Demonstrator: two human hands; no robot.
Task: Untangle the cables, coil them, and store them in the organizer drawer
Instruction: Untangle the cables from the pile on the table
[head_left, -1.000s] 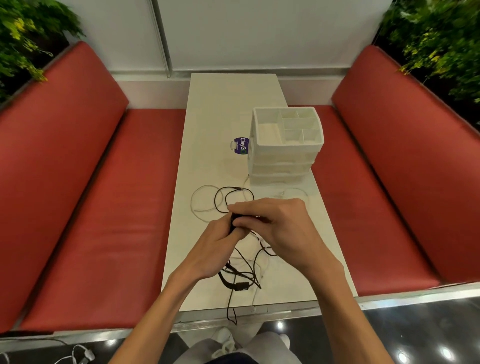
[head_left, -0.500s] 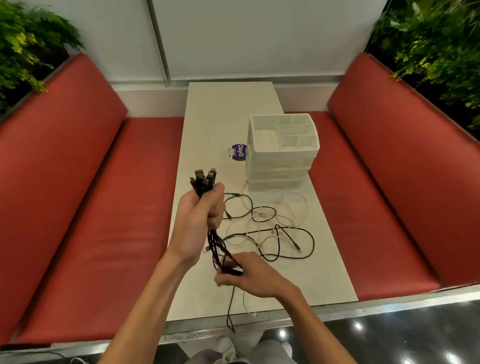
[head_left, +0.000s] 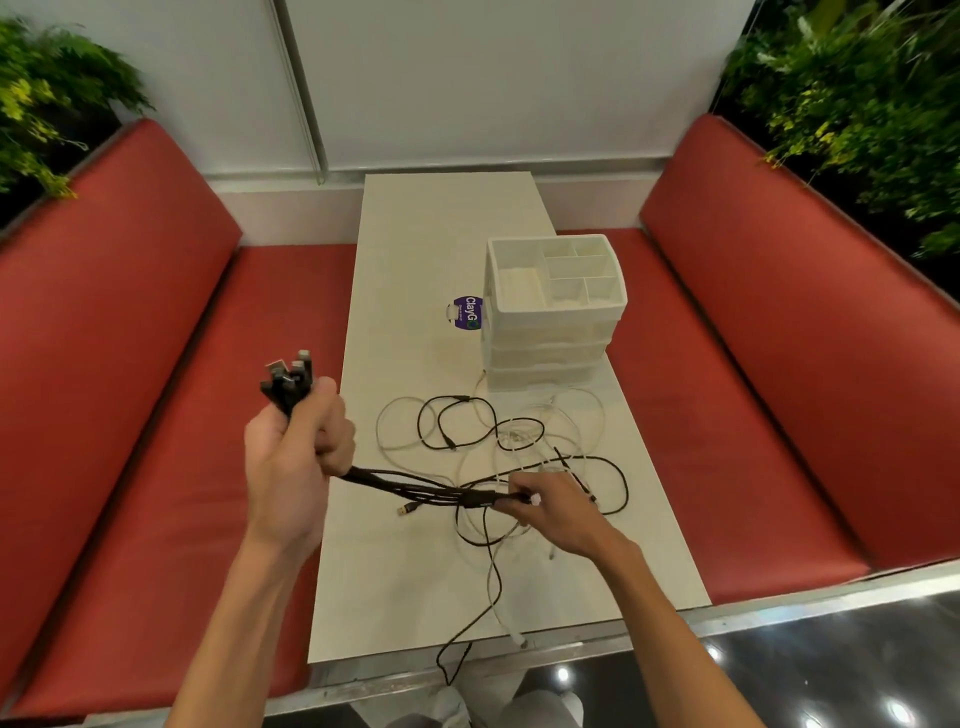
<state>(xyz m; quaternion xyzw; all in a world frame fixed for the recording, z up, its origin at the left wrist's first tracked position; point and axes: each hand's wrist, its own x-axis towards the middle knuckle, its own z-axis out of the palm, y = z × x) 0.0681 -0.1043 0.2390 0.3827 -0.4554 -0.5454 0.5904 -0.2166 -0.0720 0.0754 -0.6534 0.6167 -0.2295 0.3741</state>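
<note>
My left hand (head_left: 296, 457) is raised left of the table and grips a bundle of black cables (head_left: 405, 480); their plugs (head_left: 289, 379) stick up above my fist. The bundle runs taut to the right into my right hand (head_left: 558, 512), which pinches it low over the table. Loose black cables (head_left: 457, 423) and white cables (head_left: 558, 415) lie tangled on the white table (head_left: 415, 249) beyond my hands. One black strand (head_left: 457, 660) hangs over the near edge. The white organizer (head_left: 553, 306) stands at the table's right side, its drawers closed.
A purple round sticker (head_left: 467, 310) lies left of the organizer. Red padded benches (head_left: 130, 364) flank the narrow table on both sides. Green plants (head_left: 857, 93) fill the upper corners. A white wall closes the far end.
My left hand lifted the plug ends up and to the left. My right hand slid along the bundle to the right, pulling it taut. More tangled cable now lies uncovered on the table.
</note>
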